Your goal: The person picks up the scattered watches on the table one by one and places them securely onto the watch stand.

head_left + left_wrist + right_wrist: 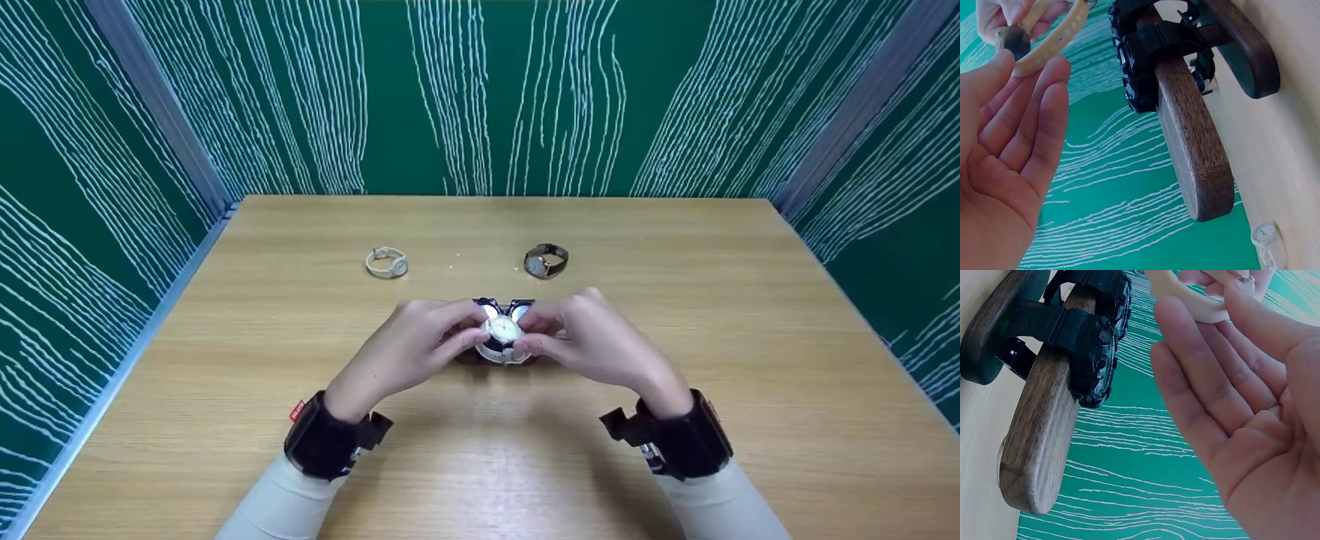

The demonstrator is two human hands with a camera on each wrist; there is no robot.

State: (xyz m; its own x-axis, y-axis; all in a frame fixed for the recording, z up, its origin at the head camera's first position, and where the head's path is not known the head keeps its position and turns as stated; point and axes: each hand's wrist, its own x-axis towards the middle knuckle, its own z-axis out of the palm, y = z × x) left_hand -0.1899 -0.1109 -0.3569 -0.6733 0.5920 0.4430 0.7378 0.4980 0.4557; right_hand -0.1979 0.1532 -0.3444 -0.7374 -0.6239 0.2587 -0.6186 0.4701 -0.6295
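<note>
Evidently the left hand [409, 345] and right hand [596, 345] each pinched the pale-strapped wristwatch [504, 330] between thumb and fingertips, just above the dark wooden watch stand [1196, 146]. It looked light, the strap probably pliant, the face scratchable; the sides seemed safest to grip.

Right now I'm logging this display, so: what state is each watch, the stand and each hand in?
Held white watch: off the table; fastening unclear
Other white watch: on the table, strap looped
Dark-strapped watch: on the table, strap looped
Wooden stand: upright on the table
Two black watches: strapped on the wooden stand
Left hand: pinches the held white watch
Right hand: pinches the held white watch
</note>
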